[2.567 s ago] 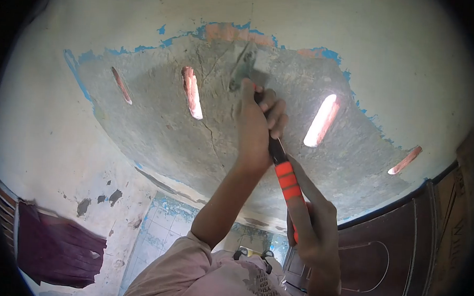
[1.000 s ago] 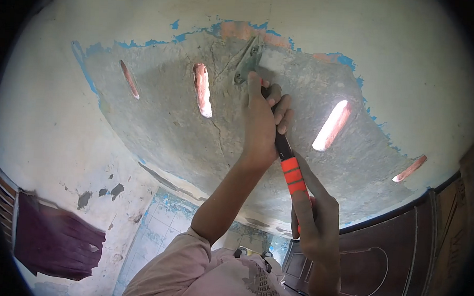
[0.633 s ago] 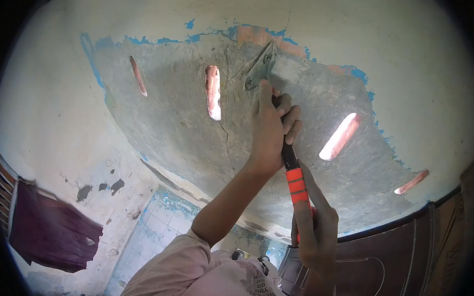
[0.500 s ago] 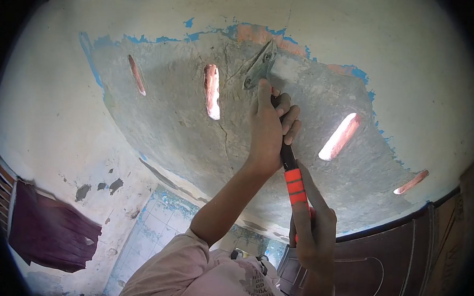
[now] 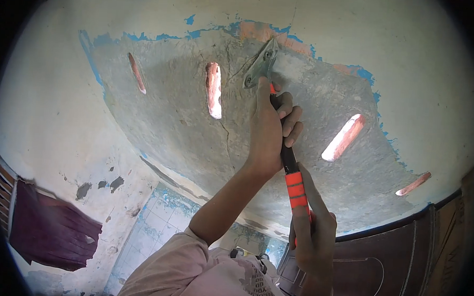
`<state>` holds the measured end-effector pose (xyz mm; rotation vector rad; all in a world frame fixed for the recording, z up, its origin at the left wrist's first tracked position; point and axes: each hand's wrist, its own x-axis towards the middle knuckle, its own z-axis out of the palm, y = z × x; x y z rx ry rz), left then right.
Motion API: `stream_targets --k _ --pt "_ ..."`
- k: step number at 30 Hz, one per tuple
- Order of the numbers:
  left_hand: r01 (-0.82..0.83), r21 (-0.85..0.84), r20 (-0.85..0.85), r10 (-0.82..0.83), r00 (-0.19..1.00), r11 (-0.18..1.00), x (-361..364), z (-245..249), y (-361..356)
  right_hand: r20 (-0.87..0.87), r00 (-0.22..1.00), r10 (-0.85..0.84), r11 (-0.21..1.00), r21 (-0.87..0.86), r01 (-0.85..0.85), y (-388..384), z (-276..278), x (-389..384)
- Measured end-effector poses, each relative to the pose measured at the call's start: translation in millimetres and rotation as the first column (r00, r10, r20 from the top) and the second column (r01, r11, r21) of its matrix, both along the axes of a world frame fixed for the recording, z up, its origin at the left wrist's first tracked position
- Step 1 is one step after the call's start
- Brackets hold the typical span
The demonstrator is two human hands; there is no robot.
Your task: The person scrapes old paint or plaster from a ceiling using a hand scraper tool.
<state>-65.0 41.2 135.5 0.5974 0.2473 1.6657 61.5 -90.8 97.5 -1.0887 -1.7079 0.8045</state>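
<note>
A long-handled scraper (image 5: 260, 67) with a wide metal head lies against the grey bare patch of wall (image 5: 170, 113), near its upper edge of peeling blue paint. My left hand (image 5: 272, 118) is wrapped round the black shaft just below the head, thumb up along it. Lower down, my right hand (image 5: 312, 230) grips the red-orange handle (image 5: 295, 187) with its dark bands. The blade edge touches or nearly touches the wall beside a crack.
Slanted light slots pierce the grey patch, one (image 5: 213, 91) left of the scraper and one (image 5: 343, 138) right of it. A purple cloth (image 5: 56, 227) hangs at lower left. A dark door (image 5: 364, 264) stands at lower right, near tiles (image 5: 154, 218).
The view has shifted very slightly against the wall. Both hands keep their hold on the scraper, and its head has hardly moved.
</note>
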Motion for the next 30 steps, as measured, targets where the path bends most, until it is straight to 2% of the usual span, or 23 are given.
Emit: stream_targets --k 2,5,11,14,17,24,30 --pt "0.007 -0.011 0.000 -0.007 1.000 1.000 -1 -1 1 0.017 1.000 -0.003 1.000 0.000 0.003 0 0 -1" --pt "0.019 -0.018 0.007 -0.019 1.000 1.000 -2 0 2 0.029 0.999 0.039 0.994 -0.107 -0.035 -3 10 1" --pt "0.011 -0.005 -0.002 -0.011 1.000 1.000 -8 1 5 0.070 0.996 0.055 0.994 -0.093 -0.049 -2 16 -8" --pt "0.009 0.022 0.008 -0.010 1.000 1.000 -10 1 7 0.029 0.996 0.085 0.988 -0.134 -0.080 -1 19 -6" --pt "-0.028 0.008 -0.016 0.029 0.999 1.000 -6 2 6 -0.022 0.995 0.101 0.990 -0.097 -0.103 -1 17 -4" --pt "-0.012 -0.010 0.020 0.012 1.000 1.000 -5 3 4 0.017 0.996 0.084 0.990 -0.119 -0.081 -1 16 0" --pt "-0.046 -0.002 -0.037 0.046 0.998 0.999 -10 1 8 -0.003 0.995 0.096 0.990 -0.102 -0.095 1 17 -5"
